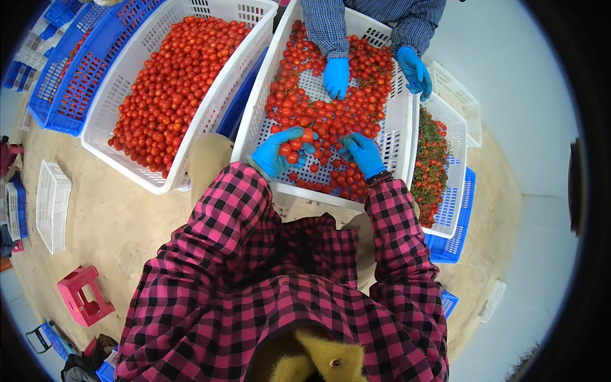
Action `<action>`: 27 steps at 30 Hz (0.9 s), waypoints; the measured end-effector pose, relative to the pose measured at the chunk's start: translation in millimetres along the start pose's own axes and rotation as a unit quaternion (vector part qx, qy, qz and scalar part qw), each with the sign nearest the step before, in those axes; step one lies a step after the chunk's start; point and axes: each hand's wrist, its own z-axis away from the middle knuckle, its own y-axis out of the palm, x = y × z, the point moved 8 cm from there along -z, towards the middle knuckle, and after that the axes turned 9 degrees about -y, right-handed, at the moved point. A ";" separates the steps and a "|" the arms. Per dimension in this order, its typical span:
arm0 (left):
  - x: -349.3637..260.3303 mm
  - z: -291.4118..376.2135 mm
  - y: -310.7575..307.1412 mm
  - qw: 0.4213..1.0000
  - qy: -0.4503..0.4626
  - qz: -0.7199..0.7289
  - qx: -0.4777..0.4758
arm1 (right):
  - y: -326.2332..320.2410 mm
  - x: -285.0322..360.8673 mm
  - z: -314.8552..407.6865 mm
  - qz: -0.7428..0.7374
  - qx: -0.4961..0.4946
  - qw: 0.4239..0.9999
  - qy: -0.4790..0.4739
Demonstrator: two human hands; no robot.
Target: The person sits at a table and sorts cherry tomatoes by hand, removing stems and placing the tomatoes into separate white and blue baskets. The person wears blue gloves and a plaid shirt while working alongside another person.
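My left hand [273,153], in a blue glove, holds several red cherry tomatoes [293,145] in its curled fingers and palm. It is over the near left part of a white plastic crate [255,102]. My right hand [364,153], also gloved in blue, is low over the same crate's near right part with its fingers bent. Whether anything is between those fingertips is hidden. Loose cherry tomatoes [348,184] lie below both hands. Farther back, more tomatoes [365,102] spread across the perforated floor.
Opposite me, a co-worker's blue-gloved hand [337,79] reaches into the crate; the other [414,71] is at its right rim. Left stands a white crate [107,102] full of tomatoes. A crate of stemmed tomatoes [456,143] is at right. A pink stool [86,296] stands lower left.
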 end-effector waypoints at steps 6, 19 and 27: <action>-13.5 13.1 27.5 0.988 0.031 0.089 0.123 | 22.3 -76.8 16.7 0.439 0.242 0.864 0.056; -109.9 82.5 -50.5 0.822 0.294 0.476 0.100 | 41.8 -93.7 3.4 0.563 0.263 0.784 0.019; -81.5 70.1 -22.5 0.952 0.259 0.154 -0.050 | 33.6 -35.8 8.6 -0.314 0.057 0.937 0.140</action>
